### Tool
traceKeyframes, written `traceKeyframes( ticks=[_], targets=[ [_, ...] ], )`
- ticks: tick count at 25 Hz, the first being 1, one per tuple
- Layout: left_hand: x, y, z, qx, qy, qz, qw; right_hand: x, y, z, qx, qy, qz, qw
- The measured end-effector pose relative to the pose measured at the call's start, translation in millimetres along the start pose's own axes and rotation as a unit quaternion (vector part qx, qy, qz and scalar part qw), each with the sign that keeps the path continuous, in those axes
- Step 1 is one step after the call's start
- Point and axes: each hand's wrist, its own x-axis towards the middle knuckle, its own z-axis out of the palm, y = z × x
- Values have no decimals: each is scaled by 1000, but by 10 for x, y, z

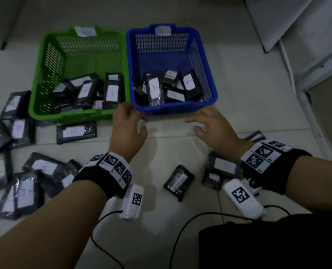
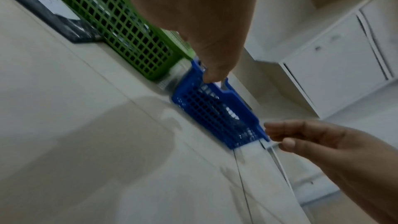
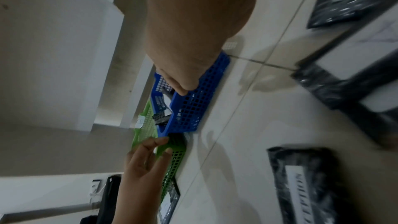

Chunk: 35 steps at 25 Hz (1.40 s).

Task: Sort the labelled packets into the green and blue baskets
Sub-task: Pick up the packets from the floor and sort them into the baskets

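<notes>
1. Head view: black plastic-wrapped packets with white paper labels (image 1: 76, 132) lie scattered on the pale tiled floor (image 1: 171, 148), mostly at the left. More fill the near ends of the green perforated plastic basket (image 1: 45, 61) and, touching it on the right, the blue perforated plastic basket (image 1: 204, 55). The handwritten marks on the labels are too faint to read, and so are the white tags on the baskets' far rims. One packet (image 1: 178, 182) near the middle shows a printed strip, illegible. The left hand (image 1: 127, 129) and right hand (image 1: 213, 127) hover just near the baskets' front walls with fingers loosely spread, holding nothing. Wristbands carry black-and-white square markers.

2. Left wrist view: blurred. The left hand (image 2: 193, 23) is empty above the floor, its fingertip overlapping the blue basket (image 2: 215, 111) rim; contact cannot be told. The right hand (image 2: 323, 142) is relaxed.

3. Right wrist view: blurred. Both hands are empty; packets at the right are cut off, their print unreadable.
</notes>
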Motion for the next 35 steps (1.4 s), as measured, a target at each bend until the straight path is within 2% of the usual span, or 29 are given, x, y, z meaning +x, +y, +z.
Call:
traceKeyframes(
  ticks=[2, 4, 6, 8, 10, 14, 18, 20, 22, 23, 25, 27, 29, 31, 32, 35],
  targets=[
    [-174, 240, 182, -67, -120, 11, 990, -315, 81, -63, 0, -35, 62, 997],
    [-375, 435, 365, -93, -208, -40, 973, -605, 198, -87, -21, -78, 136, 987],
    [-552, 525, 516, -64, -270, -84, 957, -860, 301, -79, -73, -149, 203, 965],
    [-702, 559, 608, -26, -346, -98, 933, -1051, 364, -46, -126, -218, 228, 941],
    [-792, 577, 655, -14, -375, -89, 923, -1107, 372, -6, -181, -229, 213, 932],
    [-835, 592, 741, -16, -364, -114, 924, -953, 337, 12, -193, -207, 196, 939],
    [-624, 503, 641, -64, -355, -144, 922, -692, 262, 14, -55, -176, 197, 963],
    [-466, 419, 530, -110, -337, -163, 921, -532, 196, 25, 2, -162, 190, 968],
    [-284, 346, 372, -218, -297, -217, 904, -311, 98, 29, 46, -133, 168, 976],
    [-194, 318, 273, -308, -265, -255, 877, -178, 35, 22, 68, -115, 155, 979],
    [-25, 273, 70, -457, -213, -320, 802, 103, -99, -10, 112, -75, 137, 981],
    [108, 200, -121, -541, -176, -341, 749, 385, -238, -34, 159, -48, 131, 977],
    [192, 102, -246, -609, -167, -335, 699, 629, -333, -11, 183, -37, 132, 974],
    [255, 28, -362, -665, -164, -313, 658, 837, -386, 47, 201, -38, 143, 968],
    [284, -9, -409, -685, -152, -301, 646, 929, -418, 78, 216, -45, 155, 963],
    [400, -28, -543, -719, -67, -311, 617, 1173, -463, 170, 241, -58, 179, 952]
  ],
)
